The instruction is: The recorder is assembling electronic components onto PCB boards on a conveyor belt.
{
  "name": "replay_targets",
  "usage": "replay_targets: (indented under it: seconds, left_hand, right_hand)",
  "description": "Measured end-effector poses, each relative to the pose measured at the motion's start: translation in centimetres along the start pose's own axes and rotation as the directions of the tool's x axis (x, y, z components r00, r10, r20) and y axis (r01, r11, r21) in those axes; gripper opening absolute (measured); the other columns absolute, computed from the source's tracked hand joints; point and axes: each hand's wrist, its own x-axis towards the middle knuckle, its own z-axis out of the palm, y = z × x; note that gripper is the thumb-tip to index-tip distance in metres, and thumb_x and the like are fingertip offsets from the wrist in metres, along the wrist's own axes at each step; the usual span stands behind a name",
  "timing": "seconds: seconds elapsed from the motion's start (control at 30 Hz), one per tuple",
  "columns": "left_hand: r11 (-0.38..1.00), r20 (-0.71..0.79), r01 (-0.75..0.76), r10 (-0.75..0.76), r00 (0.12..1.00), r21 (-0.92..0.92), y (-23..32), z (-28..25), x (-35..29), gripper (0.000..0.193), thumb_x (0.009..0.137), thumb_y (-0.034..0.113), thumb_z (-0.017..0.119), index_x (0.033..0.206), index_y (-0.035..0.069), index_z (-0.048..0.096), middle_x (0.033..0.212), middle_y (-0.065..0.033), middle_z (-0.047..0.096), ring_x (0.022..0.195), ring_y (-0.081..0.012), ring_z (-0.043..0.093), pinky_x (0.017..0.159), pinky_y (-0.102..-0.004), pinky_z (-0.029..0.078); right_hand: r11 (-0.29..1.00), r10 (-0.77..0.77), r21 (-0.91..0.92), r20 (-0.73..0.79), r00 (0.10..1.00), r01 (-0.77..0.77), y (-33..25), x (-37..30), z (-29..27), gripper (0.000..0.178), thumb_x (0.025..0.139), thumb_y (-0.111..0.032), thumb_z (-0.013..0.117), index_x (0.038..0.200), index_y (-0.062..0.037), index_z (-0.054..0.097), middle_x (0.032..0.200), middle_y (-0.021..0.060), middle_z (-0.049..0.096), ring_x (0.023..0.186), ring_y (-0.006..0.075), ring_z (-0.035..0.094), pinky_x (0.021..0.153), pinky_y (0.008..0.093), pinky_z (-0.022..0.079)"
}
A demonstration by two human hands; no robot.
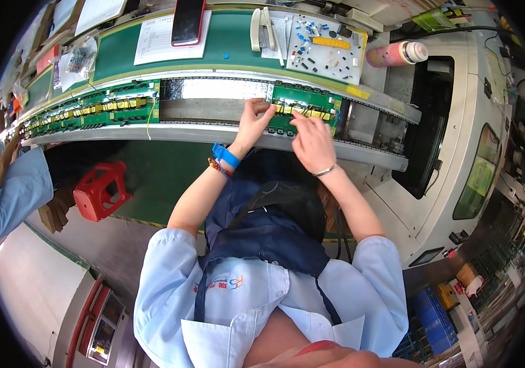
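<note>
The board (313,95) sits at about 1 o'clock from the middle of the view, between the metal rails (198,131), and looks light, thin and stiff. Its green face seems smooth, perhaps slightly slick, but the blocky yellow parts (320,115) along its middle and the dark bits near its edges make it knobbly. I judge those fragile if pressed sideways, so the bare rims at its 3 and 9 o'clock ends look the safest hold.

The left hand (251,127) is at the 9 o'clock end, thumb by the rim and fingers bent; whether its grip pinches anything, I cannot tell. The right hand (314,145) is at 6 o'clock, a fingertip beside the yellow parts, the other fingers curled; its grip is narrow, and anything inside is hidden.

Towards 9 o'clock, past a shiny gap, similar boards (94,112) line the rails, a thin yellow wire (149,127) dangling off the nearest. At 1 o'clock from the board, a pale flat tray (299,59) with small loose parts rests on the smooth green worktop (114,53); a rounded pink bottle (391,54) stands at 2 o'clock.
</note>
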Motion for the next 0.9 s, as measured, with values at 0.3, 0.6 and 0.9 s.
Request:
replay_targets:
  seconds: [0.3,0.6,0.9]
  left_hand:
    - [0.993,0.045,0.07,-0.066,0.997,-0.095,0.1,0.4,0.5,0.051,0.081,0.019,0.068,0.114,-0.005,0.037,0.097,-0.0161,0.06,0.091,-0.0191,0.059,0.076,-0.028,0.049]
    - [0.957,-0.061,-0.194,0.211,0.976,0.217,0.9,0.8,-1.0,0.033,0.08,0.013,0.064,0.104,0.001,0.046,0.097,-0.014,0.06,0.092,-0.0275,0.058,0.077,-0.0348,0.046]
    - [0.133,0.532,-0.721,0.587,0.611,0.68,2.7,3.0,-3.6,0.026,0.075,0.017,0.058,0.1,0.009,0.055,0.13,-0.0066,0.047,0.106,-0.0199,0.047,0.086,-0.0358,0.036]
  right_hand:
    - [0.989,-0.032,-0.142,0.081,0.996,0.044,0.1,0.2,2.5,0.03,0.068,-0.012,0.061,0.096,-0.0033,0.052,0.125,0.0112,0.05,0.099,0.025,0.05,0.082,0.0367,0.04]
    - [0.993,0.097,-0.078,0.061,0.993,-0.092,-1.1,-1.2,0.5,0.027,0.068,-0.009,0.058,0.094,-0.0028,0.051,0.126,0.0151,0.049,0.105,0.0272,0.047,0.086,0.0382,0.04]
    - [0.97,0.143,-0.21,0.082,0.986,-0.123,0.9,-1.9,0.9,0.033,0.066,-0.01,0.062,0.096,0.0018,0.051,0.124,0.0207,0.048,0.1,0.0283,0.049,0.081,0.0381,0.042]
